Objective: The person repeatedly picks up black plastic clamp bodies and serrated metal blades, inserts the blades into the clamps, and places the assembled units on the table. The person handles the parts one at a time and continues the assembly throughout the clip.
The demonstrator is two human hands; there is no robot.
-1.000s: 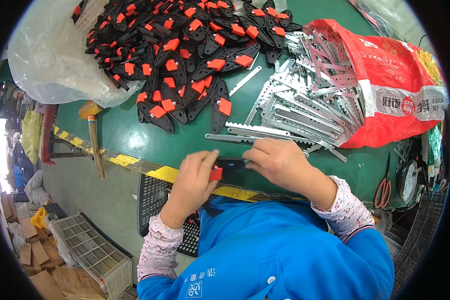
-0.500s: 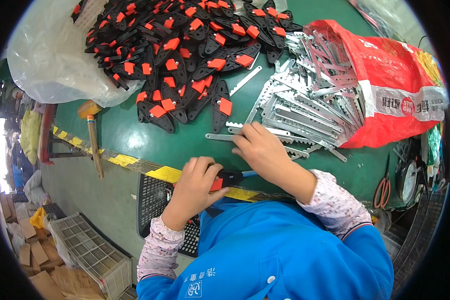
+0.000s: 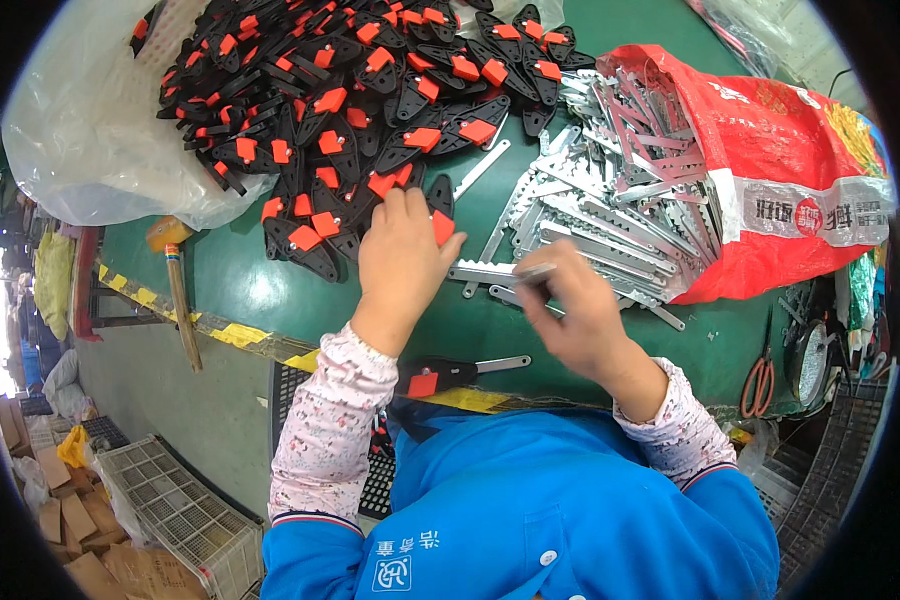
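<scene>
My left hand (image 3: 402, 262) reaches to the near edge of the pile, its thumb and fingers closed about a black plastic part with a red tab (image 3: 442, 228). In my right hand (image 3: 582, 318), fingers pinch a metal strip (image 3: 536, 274), blurred and partly hidden, above the near end of the strip heap. A finished-looking black piece with a red tab (image 3: 423, 384) lies at the table's near edge, a metal strip (image 3: 504, 364) sticking out of its right end. More black parts (image 3: 330, 140) with red tabs are piled beyond my left hand. Toothed metal strips (image 3: 610, 225) lie heaped beyond my right hand.
A red printed sack (image 3: 770, 190) lies at the right, strips spilling from its mouth. Clear plastic sheeting (image 3: 80, 150) borders the pile at left. A wooden-handled mallet (image 3: 178, 290) rests across the striped table edge. Red-handled scissors (image 3: 758, 386) lie far right. A crate (image 3: 175, 510) stands below.
My left hand has left the piece at the table edge and moved up to the black pile, taking hold of a part. My right hand has shifted right and lifted a metal strip.
</scene>
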